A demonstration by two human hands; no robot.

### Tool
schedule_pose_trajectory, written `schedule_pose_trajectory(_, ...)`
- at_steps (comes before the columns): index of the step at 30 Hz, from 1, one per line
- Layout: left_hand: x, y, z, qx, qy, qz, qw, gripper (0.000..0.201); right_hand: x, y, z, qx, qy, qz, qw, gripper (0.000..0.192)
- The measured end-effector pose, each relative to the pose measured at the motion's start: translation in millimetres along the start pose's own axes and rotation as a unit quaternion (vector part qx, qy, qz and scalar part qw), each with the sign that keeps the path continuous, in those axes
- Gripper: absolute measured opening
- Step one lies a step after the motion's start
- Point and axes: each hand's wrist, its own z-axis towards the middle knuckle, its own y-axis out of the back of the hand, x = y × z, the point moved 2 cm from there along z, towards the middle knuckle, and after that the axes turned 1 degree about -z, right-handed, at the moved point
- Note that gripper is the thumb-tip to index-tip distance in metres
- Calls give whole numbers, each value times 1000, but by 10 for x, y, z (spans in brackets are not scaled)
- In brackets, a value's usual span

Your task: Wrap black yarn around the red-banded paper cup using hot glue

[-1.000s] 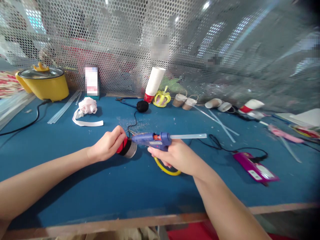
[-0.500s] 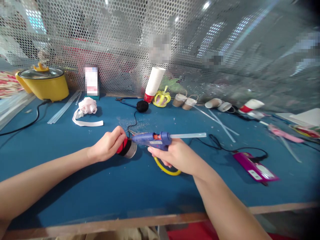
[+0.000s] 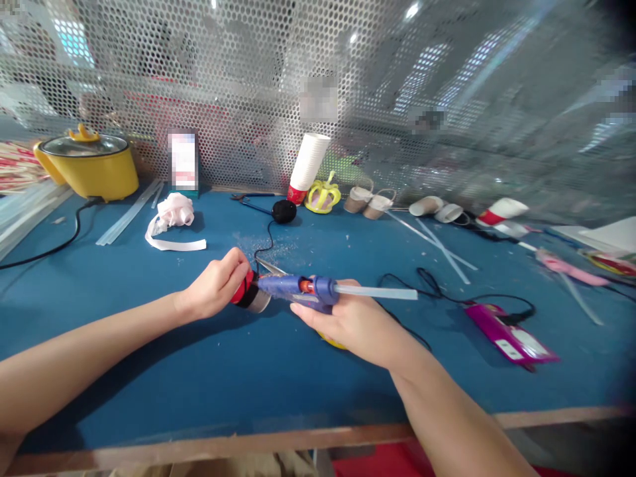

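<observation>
My left hand (image 3: 221,285) is closed around a small red paper cup (image 3: 241,289), which lies tilted with its pale open end towards the right. Black cord (image 3: 252,291) wraps part of the cup and runs back to a black ball of yarn (image 3: 284,211). In my right hand (image 3: 348,318) is a blue glue gun (image 3: 293,289), its nozzle at the cord-wrapped part of the cup. A clear glue stick (image 3: 377,291) sticks out of the gun's back. Scissors (image 3: 271,267) lie beneath the gun, their yellow handle mostly hidden by my right hand.
Behind stand a yellow electric pot (image 3: 94,169), a phone (image 3: 183,159), crumpled white ribbon (image 3: 173,211), stacked paper cups (image 3: 309,162), a yellow crown-shaped piece (image 3: 322,195) and small baskets (image 3: 358,197). A purple power strip (image 3: 511,334) with cables lies right. A perforated metal screen (image 3: 238,99) rises behind.
The glue gun has dropped and tipped slightly, its back end lower. My right hand now covers more of the scissors' yellow handle, and the blades show more. My left hand has barely moved.
</observation>
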Motion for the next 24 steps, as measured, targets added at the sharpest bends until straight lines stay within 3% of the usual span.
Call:
schedule_pose_trajectory(5,-7,-4,0,-1,10,-6,1000,22,36,-25,-36,-20,-9,9,1000,20)
schedule_pose_trajectory(11,3,-4,-2,-1,1,-8,1000,22,8,-15,-14,1,-8,21,1000,20)
schedule_pose_trajectory(24,17,-4,-33,20,-95,37,995,14,-91,-8,119,21,-76,149,986,24)
